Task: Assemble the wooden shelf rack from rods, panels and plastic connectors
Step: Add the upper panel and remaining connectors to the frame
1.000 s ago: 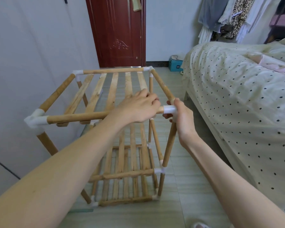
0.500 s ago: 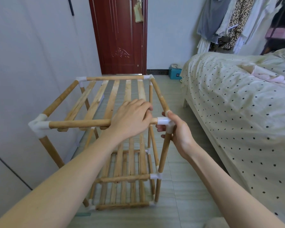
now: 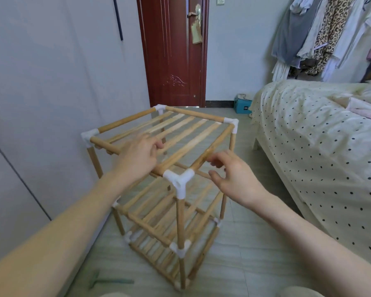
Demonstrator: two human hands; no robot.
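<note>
— Rack [image 3: 176, 189] stood on the floor [image 3: 244, 264] right in front of us, didn't it, one white corner joint [image 3: 178, 181] pointing at us?

— Yes, between our hands. The front rod [image 3: 124, 151] ran off to the left, the side rod [image 3: 214, 148] away toward the bed [image 3: 319, 146].

— What did our hands have?

— Our left hand [image 3: 137, 157] lay over the front rod, fingers curled; blur hid whether it gripped. Our right hand [image 3: 231, 176] hovered loosely curled just beside the side rod, holding nothing, and was nearer that joint, we judged.
</note>
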